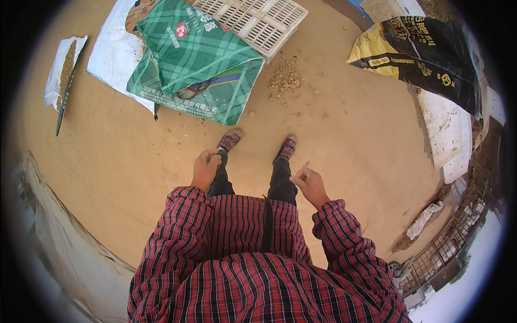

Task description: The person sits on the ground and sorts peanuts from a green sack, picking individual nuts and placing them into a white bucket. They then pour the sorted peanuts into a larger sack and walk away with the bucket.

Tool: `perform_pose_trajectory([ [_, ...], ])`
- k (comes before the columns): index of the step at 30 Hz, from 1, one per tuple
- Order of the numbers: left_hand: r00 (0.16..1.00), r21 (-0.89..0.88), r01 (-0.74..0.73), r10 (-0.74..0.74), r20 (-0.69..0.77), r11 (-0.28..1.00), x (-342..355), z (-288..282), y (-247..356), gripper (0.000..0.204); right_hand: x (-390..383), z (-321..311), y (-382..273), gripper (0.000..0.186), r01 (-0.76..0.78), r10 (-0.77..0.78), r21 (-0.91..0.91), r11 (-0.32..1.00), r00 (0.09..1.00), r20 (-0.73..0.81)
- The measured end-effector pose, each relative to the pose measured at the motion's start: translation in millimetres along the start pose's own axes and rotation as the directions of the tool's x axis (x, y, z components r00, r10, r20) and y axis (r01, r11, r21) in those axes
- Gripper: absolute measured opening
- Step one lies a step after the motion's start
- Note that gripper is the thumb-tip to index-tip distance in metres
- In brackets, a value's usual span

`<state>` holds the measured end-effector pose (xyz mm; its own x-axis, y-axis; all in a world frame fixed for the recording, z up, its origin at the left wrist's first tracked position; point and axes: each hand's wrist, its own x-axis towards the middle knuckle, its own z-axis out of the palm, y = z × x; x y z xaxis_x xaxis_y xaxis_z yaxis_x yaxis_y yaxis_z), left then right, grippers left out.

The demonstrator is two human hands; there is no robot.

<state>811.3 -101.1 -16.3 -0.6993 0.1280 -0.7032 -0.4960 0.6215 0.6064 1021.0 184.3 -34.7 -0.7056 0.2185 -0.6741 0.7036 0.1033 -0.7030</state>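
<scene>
My left hand (205, 168) is held in front of my left leg, with its fingers curled in toward the thumb. My right hand (311, 186) hangs beside my right knee, fingers bent and closed near the thumb. Nothing sticks out of either hand; whether something small lies within the fingers is hidden. The hands are well apart and touch nothing else that I can see. Nearest ahead of them is a green checked woven sack (199, 64) spread on the ground, with a dark reddish-brown loop on it. My patterned shoes (230, 139) stand on the brown ground just below the sack.
A pale slatted plastic crate (261, 22) lies behind the sack, beside scattered brown crumbs (285, 79). A white sheet (110, 56) is at left, with a narrow grain-filled scoop-like piece (65, 75) farther left. At right are a black-and-yellow bag (420, 54) and a white board (444, 129).
</scene>
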Motion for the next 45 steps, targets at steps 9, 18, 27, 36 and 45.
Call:
perform_pose_trajectory([
  [9,0.994,-0.116,0.102,-0.099,0.036,0.988,-31,80,-120,0.027,212,22,78,0.035,-0.07,0.065,-0.056,0.996,0.994,-0.09],
  [18,0.952,0.451,-0.304,0.279,0.123,0.839,74,67,-179,0.029,431,54,131,0.039,0.18,-0.407,-0.705,0.686,0.898,-0.167],
  [27,0.898,0.706,-0.376,0.425,0.117,0.6,86,28,-158,0.037,510,50,148,0.022,0.304,-0.665,-0.919,0.252,0.744,0.063],
  [36,0.808,0.721,-0.498,0.559,0.186,0.481,87,47,-161,0.035,492,71,134,0.029,0.285,-0.719,-0.956,0.068,0.679,0.151],
  [45,0.788,0.736,-0.536,0.558,0.261,0.413,88,53,-148,0.017,368,228,113,0.033,0.802,-0.354,-0.313,0.509,0.526,0.773],
])
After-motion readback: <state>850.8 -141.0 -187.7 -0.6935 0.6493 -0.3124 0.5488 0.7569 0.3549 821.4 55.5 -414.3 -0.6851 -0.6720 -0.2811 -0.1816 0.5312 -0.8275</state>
